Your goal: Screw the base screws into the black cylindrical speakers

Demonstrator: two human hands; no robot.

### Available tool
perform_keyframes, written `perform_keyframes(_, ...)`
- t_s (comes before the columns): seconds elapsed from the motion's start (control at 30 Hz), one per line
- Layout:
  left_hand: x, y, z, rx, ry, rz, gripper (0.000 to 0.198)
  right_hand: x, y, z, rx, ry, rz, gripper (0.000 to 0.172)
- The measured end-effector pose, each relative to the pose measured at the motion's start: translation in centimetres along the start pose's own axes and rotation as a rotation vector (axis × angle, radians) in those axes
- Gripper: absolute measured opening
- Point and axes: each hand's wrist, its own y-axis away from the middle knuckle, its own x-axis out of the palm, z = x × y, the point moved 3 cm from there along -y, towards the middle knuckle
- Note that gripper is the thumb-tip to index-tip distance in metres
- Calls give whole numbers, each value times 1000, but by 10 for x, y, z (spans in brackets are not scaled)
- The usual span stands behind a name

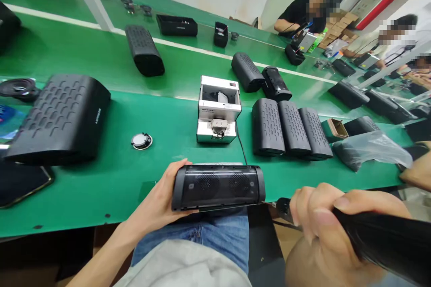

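A black speaker [220, 188] with two perforated round areas lies at the table's front edge, above my lap. My left hand [168, 188] grips its left end, with the thumb on top and the fingers underneath. In my right hand [330, 219] is a black electric screwdriver [387, 237], held in a closed grip. Its thin bit points left and meets or nearly meets the speaker's lower right corner; I cannot tell whether they touch. Behind the speaker stands a white screw feeder [218, 112] with a small metal head at its front. A round speaker driver [142, 141] lies to its left.
Three dark textured housings [291, 128] stand in a row at right, beside a plastic bag [377, 148]. A large housing [63, 119] occupies the left. Behind runs a green conveyor belt [188, 67] carrying more housings. Co-workers [303, 13] sit across it.
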Motion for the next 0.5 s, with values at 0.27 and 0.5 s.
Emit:
perform_keyframes(0.27,-6,-4,-2,-10,-38,42,126,-5,-7,-12,40,-72,35,24)
perform_keyframes(0.5,-23,-15,-21,118,-29,67,107,-38,-36,25,29,-130,-51,26)
